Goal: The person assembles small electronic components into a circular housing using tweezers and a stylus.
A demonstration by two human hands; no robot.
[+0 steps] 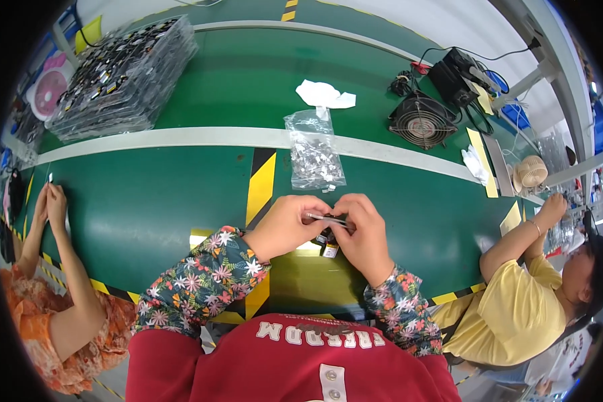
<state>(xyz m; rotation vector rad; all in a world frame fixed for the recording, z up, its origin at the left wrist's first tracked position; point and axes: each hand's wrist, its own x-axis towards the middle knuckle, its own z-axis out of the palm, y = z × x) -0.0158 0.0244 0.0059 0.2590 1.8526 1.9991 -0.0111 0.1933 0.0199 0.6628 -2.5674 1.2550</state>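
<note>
In front of my chest, my left hand (287, 226) and my right hand (364, 236) are closed, fingertips close together. Between them they pinch a thin greyish strip (326, 218), whose exact kind I cannot make out. Just under my fingers show small dark parts with a pale label (330, 250), partly hidden by my right hand. Beyond my hands lies a clear plastic bag (313, 157) of small white and silvery pieces. A few loose white pieces (329, 189) rest at its near edge.
Stacked clear trays (124, 84) of small parts stand far left. A crumpled white tissue (325, 94) lies beyond the bag. A black fan (423, 120) and cables stand at the right. Co-workers sit on both sides, one in orange (67, 321), one in yellow (516, 311).
</note>
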